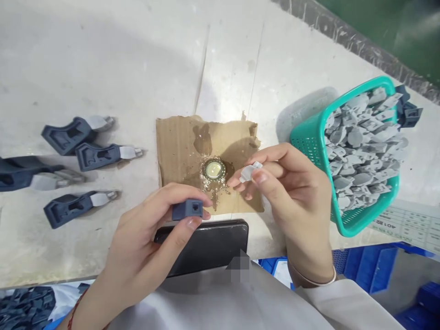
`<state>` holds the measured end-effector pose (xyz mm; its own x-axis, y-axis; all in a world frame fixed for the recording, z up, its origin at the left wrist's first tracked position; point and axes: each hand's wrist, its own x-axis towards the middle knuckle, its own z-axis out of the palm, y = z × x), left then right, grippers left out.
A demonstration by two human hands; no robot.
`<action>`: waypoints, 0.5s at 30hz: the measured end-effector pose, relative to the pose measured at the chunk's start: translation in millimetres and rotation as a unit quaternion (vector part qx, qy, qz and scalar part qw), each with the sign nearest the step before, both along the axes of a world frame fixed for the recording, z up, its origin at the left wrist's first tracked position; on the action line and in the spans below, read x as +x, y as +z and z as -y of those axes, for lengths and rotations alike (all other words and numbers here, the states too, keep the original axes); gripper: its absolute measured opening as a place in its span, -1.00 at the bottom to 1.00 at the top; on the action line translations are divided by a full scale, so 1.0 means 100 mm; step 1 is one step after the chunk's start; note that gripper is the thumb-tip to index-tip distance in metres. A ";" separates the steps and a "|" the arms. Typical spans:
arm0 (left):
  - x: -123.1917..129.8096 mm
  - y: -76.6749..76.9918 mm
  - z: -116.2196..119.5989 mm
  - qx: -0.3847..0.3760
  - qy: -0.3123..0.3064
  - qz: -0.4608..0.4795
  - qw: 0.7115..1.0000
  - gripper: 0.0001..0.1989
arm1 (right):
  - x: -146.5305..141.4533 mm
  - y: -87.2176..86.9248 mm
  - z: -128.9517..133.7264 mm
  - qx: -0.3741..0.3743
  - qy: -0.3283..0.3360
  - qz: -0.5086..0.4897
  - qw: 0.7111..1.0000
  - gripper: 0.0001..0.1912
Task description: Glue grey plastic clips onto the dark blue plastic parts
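Over the near edge of the white table (120,68), the left hand (147,247) pinches a dark blue handle (187,209) between thumb and fingers, its end with a small hole facing the camera. Just across from it, the right hand (302,197) pinches a small grey piece (250,172) between thumb and forefinger, its other fingers loosely curled. These two parts are apart, so this pair looks not yet joined. At the left, at least four blue handles (98,158) lie with pale tips fitted, and these seem done. Much appears left: the green basket (311,142) at the right is heaped with loose grey pieces (360,142), and more blue parts (27,305) lie below the table. Between, a small round cap (213,170) sits on stained cardboard (178,146), beyond a black phone (216,243).
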<state>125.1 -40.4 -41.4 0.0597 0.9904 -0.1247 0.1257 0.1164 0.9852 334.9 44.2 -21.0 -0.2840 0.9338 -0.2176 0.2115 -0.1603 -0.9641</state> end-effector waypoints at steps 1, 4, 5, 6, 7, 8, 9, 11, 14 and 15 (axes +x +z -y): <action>0.00 0.00 0.00 0.000 -0.004 0.002 1.000 -0.79 | 0.00 -0.01 0.00 0.031 0.006 0.026 0.999 -0.97; 0.00 -0.02 0.01 -0.001 -0.011 0.001 1.000 -0.79 | 0.02 -0.03 0.00 0.113 0.029 0.087 0.989 -0.93; 0.00 -0.02 0.01 -0.002 -0.013 -0.002 1.000 -0.78 | 0.02 -0.04 0.00 0.137 0.036 0.102 0.985 -0.92; 0.00 -0.03 0.01 -0.002 -0.015 -0.005 1.000 -0.78 | 0.02 -0.06 0.00 0.158 0.045 0.113 0.980 -0.91; 0.00 -0.03 0.01 -0.003 -0.016 -0.008 1.000 -0.78 | 0.01 -0.07 0.00 0.180 0.054 0.120 0.975 -0.90; 0.00 -0.03 0.00 -0.006 -0.017 -0.011 1.000 -0.79 | 0.01 -0.08 -0.01 0.203 0.064 0.126 0.969 -0.89; 0.00 -0.03 0.00 -0.008 -0.019 -0.015 1.000 -0.80 | 0.00 -0.09 -0.01 0.226 0.076 0.132 0.962 -0.88; 0.00 -0.03 -0.01 -0.012 -0.024 -0.021 0.999 -0.81 | -0.02 -0.11 -0.02 0.265 0.102 0.144 0.948 -0.89; 0.00 -0.02 -0.01 -0.010 -0.039 -0.026 0.999 -0.82 | -0.04 -0.14 -0.03 0.288 0.137 0.161 0.934 -0.91; 0.01 -0.02 -0.01 -0.009 -0.044 -0.028 0.999 -0.82 | -0.04 -0.14 -0.04 0.292 0.144 0.165 0.931 -0.91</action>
<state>125.6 -39.2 -43.6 0.1382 0.9793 -0.1479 0.1904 0.1203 0.9743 330.4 48.1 -35.5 -0.5484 0.8160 0.1830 0.4650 0.4794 -0.7443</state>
